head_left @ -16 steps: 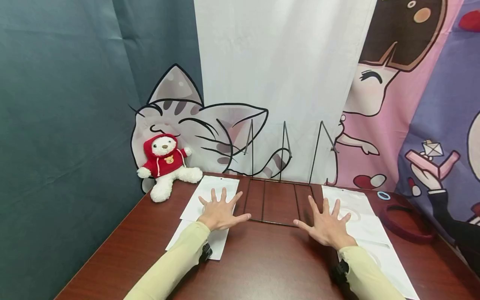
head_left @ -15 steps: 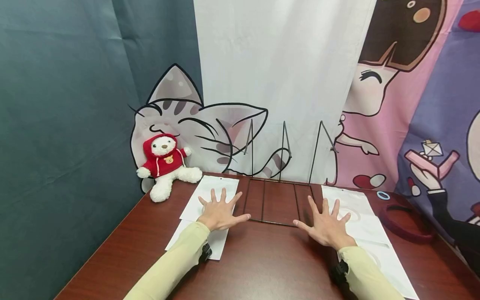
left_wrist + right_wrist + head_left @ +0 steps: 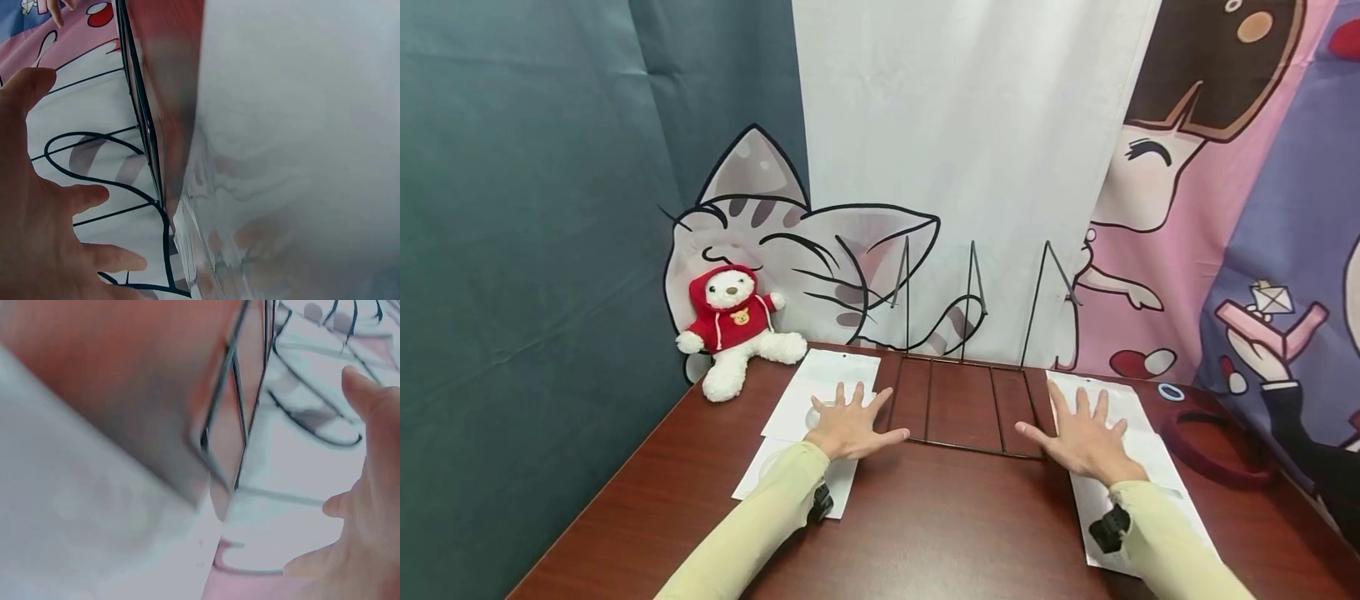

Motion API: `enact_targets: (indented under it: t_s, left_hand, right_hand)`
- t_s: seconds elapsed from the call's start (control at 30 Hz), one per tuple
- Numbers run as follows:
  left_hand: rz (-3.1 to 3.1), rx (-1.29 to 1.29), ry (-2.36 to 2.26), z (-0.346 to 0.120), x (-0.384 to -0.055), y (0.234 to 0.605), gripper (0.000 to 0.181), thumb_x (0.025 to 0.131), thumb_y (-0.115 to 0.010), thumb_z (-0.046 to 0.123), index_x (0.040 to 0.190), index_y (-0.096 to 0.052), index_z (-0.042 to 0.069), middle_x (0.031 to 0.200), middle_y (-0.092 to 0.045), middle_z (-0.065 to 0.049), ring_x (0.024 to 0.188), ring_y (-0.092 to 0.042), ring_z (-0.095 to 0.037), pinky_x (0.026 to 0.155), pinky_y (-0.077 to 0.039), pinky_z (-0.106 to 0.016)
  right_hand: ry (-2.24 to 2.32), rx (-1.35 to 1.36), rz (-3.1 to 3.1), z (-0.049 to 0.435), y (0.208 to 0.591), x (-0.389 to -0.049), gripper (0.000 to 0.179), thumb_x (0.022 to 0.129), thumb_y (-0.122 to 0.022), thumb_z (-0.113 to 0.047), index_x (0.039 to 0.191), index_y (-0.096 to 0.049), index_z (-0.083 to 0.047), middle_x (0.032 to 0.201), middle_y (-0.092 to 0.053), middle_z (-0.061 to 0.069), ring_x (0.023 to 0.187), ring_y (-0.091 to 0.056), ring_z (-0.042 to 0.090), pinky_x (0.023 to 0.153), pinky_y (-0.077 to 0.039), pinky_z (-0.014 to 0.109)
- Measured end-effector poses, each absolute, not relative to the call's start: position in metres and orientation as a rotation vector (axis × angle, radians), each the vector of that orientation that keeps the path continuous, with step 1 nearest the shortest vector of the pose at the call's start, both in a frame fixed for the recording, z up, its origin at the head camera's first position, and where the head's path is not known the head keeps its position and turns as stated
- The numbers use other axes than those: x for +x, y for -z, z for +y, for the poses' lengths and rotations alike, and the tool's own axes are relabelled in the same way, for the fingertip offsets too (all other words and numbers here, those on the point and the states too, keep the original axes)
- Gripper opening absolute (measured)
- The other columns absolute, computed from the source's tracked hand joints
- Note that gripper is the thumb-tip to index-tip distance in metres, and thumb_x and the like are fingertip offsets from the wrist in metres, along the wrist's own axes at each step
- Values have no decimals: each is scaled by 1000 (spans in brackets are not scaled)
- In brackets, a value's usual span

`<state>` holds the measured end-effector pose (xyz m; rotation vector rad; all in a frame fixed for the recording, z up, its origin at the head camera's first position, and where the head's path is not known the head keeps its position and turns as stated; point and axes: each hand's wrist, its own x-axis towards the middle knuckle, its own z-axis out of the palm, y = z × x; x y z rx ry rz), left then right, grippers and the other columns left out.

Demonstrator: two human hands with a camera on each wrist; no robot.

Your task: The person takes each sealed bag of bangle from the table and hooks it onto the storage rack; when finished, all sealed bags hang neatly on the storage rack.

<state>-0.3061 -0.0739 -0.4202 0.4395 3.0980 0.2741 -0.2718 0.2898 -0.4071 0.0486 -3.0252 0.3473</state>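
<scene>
My left hand (image 3: 850, 427), fingers spread, is over white sheets (image 3: 835, 371) on the left of the brown table (image 3: 925, 525). The right hand (image 3: 1086, 442) also has its fingers spread, over a second set of white sheets (image 3: 1127, 404). Neither holds anything; whether either touches the sheets cannot be told. Between them stands a black wire rack (image 3: 928, 400) with upright pointed dividers at the back. In the left wrist view a pale sheet (image 3: 300, 125) fills the right side; in the right wrist view one (image 3: 81, 487) lies blurred at lower left.
A white plush bear (image 3: 733, 325) in a red hoodie sits at the back left corner. At the back right are a pale blue ring (image 3: 1170, 392) and a dark red curved band (image 3: 1213, 473). A printed curtain (image 3: 1000, 125) hangs directly behind the table.
My right hand has moved to the right, from beside the rack to over the right-hand sheets. The left hand has barely shifted, staying spread. The view has shifted slightly.
</scene>
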Motion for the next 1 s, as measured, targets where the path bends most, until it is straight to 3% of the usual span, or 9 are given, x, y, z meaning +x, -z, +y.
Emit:
enact_targets:
  t_s: [0.1, 0.27, 0.47, 0.73, 1.0]
  left_hand:
    - [3071, 500, -354, -70, -308, 421, 88, 84, -43, 84, 157, -33, 35, 161, -36, -18, 150, -28, -48, 110, -28, -76]
    - [3006, 571, -472, -63, -311, 424, 85, 88, -44, 79, 156, -35, 30, 159, -38, -22, 150, -33, -43, 113, -38, -60]
    - [2964, 548, -487, -58, -311, 426, 81, 90, -45, 74, 155, -38, 27, 158, -40, -22, 148, -37, -38, 113, -41, -55]
    - [2929, 560, -372, -52, -319, 421, 71, 92, -55, 58, 150, -47, 16, 154, -46, -19, 140, -49, -37, 111, -44, -50]
    - [2981, 684, -195, -46, -319, 419, 57, 91, -66, 43, 137, -58, 10, 132, -65, -11, 121, -63, -28, 97, -54, -42]
  right_hand:
    - [-409, 65, -3031, 312, 400, -285, 103, 91, -44, -76, 160, -11, -8, 152, -17, 49, 137, -5, 76, 96, -18, 90]
    - [-536, 133, -2992, 350, 396, -315, 98, 97, -49, -62, 154, -17, 10, 147, -26, 49, 135, -23, 69, 105, -27, 78]
    - [-624, 70, -3058, 387, 401, -337, 106, 96, -53, -60, 149, -11, 21, 143, -25, 52, 132, -29, 66, 108, -29, 73]
    - [-703, -51, -3125, 419, 411, -353, 109, 93, -60, -58, 149, -9, 20, 143, -24, 52, 128, -32, 66, 105, -32, 73]
    - [-818, -216, -3164, 427, 424, -361, 116, 88, -66, -57, 150, -4, 18, 145, -17, 51, 131, -24, 69, 106, -28, 76]
